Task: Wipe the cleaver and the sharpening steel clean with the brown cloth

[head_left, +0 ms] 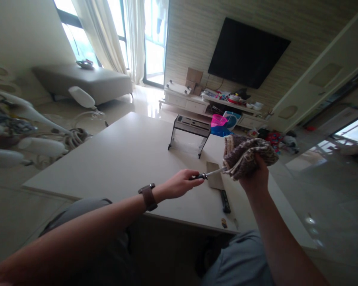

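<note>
My left hand is closed around the black handle of a sharpening steel, its thin metal rod pointing right. The rod's far end meets a folded brown and cream towel; whether the tip goes inside the folds is hidden. From underneath and the right, my right hand grips this towel. Below the rod, a cleaver with a dark handle lies flat on the white table. Beyond it stands a knife block with a slotted top and clear sides.
Two small items, one a brownish piece, lie at the table's near edge. Behind the table are a pink basket, a low white cabinet and a wall television. White lamp-like shapes occupy the left side.
</note>
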The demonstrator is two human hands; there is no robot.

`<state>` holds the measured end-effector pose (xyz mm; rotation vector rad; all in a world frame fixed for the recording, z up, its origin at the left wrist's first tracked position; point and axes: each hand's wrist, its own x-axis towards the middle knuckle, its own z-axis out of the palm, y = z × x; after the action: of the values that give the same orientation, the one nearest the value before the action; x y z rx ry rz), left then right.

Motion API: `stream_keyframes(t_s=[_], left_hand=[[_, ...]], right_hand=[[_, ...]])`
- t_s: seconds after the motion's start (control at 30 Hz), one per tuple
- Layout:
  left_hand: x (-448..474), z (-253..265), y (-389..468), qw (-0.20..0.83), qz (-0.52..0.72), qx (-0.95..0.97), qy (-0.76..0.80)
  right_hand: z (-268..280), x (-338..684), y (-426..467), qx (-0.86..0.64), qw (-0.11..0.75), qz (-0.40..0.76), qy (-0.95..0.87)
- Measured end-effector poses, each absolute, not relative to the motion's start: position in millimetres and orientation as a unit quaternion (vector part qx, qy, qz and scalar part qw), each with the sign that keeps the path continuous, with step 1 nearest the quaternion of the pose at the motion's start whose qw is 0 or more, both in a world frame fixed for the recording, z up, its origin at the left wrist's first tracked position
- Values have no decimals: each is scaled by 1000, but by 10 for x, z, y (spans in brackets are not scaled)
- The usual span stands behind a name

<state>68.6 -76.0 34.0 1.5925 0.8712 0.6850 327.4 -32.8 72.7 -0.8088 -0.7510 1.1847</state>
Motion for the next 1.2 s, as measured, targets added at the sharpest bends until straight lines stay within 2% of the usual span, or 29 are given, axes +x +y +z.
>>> stream_keyframes(t_s=[0.1, 0.3, 0.4, 0.5, 0.77, 0.97, 1.1, 1.2], left_hand=[[658, 308, -746, 606, 300, 650, 347], [699, 252, -732, 687, 325, 573, 306], [735, 210, -720, 699, 317, 571, 291], [757, 156, -719, 682, 303, 600, 289], [765, 191, -740, 562, 329, 676, 344], [746, 292, -728, 403, 328, 743, 423], [734, 260, -735, 291, 327, 770, 465], [746, 228, -759, 272, 330, 771, 472]], right_hand=[[730, 3324, -336, -359, 690, 543, -315], [524, 3223, -420, -374, 621, 606, -328], [402, 3022, -506, -395, 593, 618, -332], [327, 2776, -600, -411, 602, 602, -327], [384, 2632, -592, -428, 668, 502, -345], [501, 2896, -395, -405, 735, 455, -298], [490, 2972, -385, -398, 719, 482, -304], [400, 2877, -482, -411, 682, 510, -326]])
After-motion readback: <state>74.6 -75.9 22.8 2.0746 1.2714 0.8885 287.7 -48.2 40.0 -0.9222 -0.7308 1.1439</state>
